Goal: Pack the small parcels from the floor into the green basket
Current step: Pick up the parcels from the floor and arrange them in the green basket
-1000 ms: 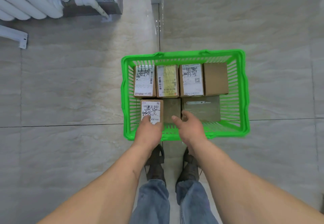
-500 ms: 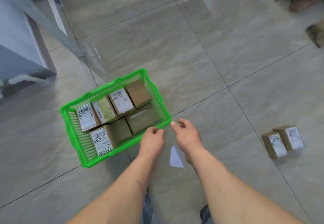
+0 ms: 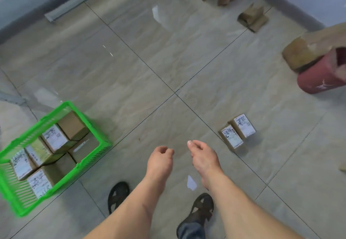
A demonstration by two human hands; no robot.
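The green basket (image 3: 97, 135) stands on the tiled floor at the lower left, holding several small brown parcels with white labels. Two small labelled parcels (image 3: 237, 133) lie side by side on the floor to the right. My left hand (image 3: 160, 161) and my right hand (image 3: 205, 157) hang over bare floor between the basket and those two parcels. Both hands hold nothing, with fingers loosely curled. The right hand is the nearer one to the floor parcels, a short way to their left.
A scrap of white paper (image 3: 191, 182) lies near my sandalled feet (image 3: 198, 210). A red cylinder (image 3: 318, 77) under a big cardboard box (image 3: 307, 47) sits at the right. More brown boxes (image 3: 252, 17) lie at the back by the wall.
Both hands have left the basket and now hang over the floor to its right. The view has swung right, so the basket sits at the left and the two floor parcels are closer.
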